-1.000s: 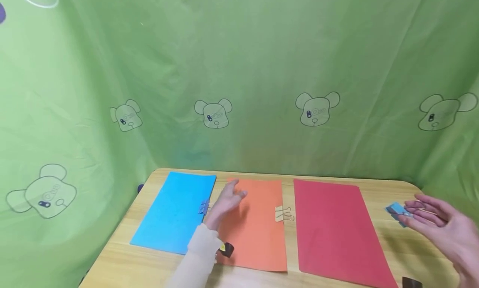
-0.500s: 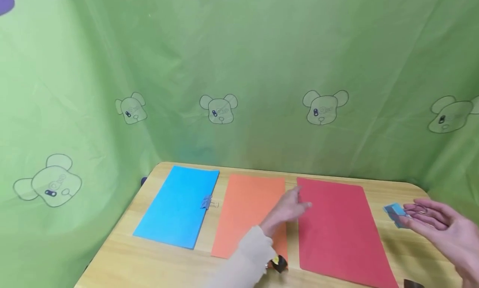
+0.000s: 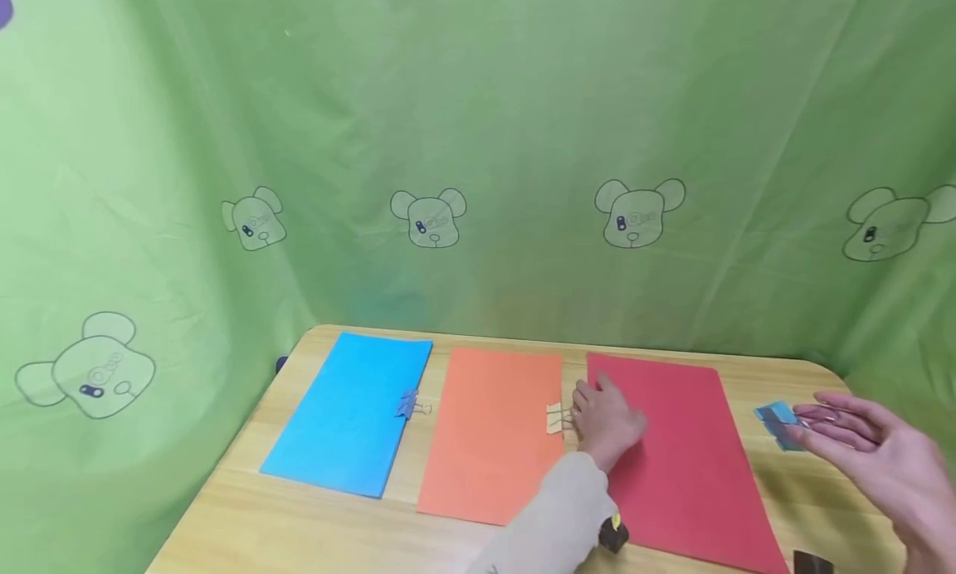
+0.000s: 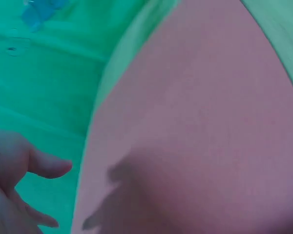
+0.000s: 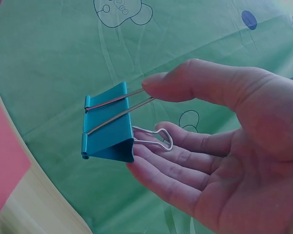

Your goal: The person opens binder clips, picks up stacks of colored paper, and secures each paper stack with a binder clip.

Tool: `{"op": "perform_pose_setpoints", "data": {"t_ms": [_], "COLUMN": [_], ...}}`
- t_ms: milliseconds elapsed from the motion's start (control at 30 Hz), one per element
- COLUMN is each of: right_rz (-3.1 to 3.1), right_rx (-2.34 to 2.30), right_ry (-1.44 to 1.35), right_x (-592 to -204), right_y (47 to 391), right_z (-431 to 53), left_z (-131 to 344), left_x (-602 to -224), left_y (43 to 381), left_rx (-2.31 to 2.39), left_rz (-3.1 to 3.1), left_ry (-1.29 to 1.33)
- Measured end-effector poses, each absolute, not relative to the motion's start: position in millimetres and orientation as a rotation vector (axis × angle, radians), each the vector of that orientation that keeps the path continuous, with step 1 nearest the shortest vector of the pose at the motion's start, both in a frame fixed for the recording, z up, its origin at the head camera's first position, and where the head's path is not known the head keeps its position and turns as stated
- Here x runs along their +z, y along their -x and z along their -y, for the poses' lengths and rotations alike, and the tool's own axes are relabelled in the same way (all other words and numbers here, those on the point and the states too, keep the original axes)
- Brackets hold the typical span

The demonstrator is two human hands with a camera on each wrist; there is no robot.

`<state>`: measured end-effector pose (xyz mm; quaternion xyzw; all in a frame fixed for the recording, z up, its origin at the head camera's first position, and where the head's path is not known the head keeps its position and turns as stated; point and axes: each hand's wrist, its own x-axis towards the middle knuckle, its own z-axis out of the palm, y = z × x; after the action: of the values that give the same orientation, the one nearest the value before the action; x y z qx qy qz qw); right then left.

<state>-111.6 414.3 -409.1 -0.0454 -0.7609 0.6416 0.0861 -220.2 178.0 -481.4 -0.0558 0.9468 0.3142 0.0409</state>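
Head view: left arm extended toward one o'clock; left hand, back uppermost, thumb spread from fingers. Right hand directed toward ten o'clock, thumb opposing fingers.

At the head view's lower centre, your left sleeve hides a corner of the orange sheet. Right of centre, your left hand obscures the handle tips of the cream clip; contact is unclear. Lower right, the bottom edge crops a black object.

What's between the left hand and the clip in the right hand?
Part of the red sheet, then a strip of bare tabletop, lies between the left hand and the teal clip. The head view shows it.
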Motion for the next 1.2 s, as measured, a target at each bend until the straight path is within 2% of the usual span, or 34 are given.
{"op": "perform_pose_setpoints", "data": {"t_ms": [167,333,467,800,1033,1200], "right_rz": [2.326,2.146,1.986,2.093,2.026,1.976], "right_rx": [1.840,1.989,2.089,2.118,2.174,2.192], "right_ry": [0.162,0.087,0.039,0.103,0.078,0.066], "right_x": [-409.9,-413.3,-415.5,-410.6,-412.6,-411.0], "right_y": [110.0,105.7,103.0,115.8,112.9,111.2], "right_z": [-413.6,-420.4,-426.2,-423.9,-422.7,-419.4], "left_z": [-194.5,-211.3,-221.8,-217.4,-212.5,-210.1], "left_x": [-496.3,-504.3,-502.4,-498.4,-491.6,-491.3], "left_y": [224.8,225.6,224.3,237.0,237.3,239.4], "left_rx": [0.498,0.237,0.222,0.274,0.212,0.131], "left_rz": [-3.085,-3.138,-3.153,-3.221,-3.124,-3.111], "left_ry": [0.257,0.345,0.419,0.577,0.475,0.497]}}
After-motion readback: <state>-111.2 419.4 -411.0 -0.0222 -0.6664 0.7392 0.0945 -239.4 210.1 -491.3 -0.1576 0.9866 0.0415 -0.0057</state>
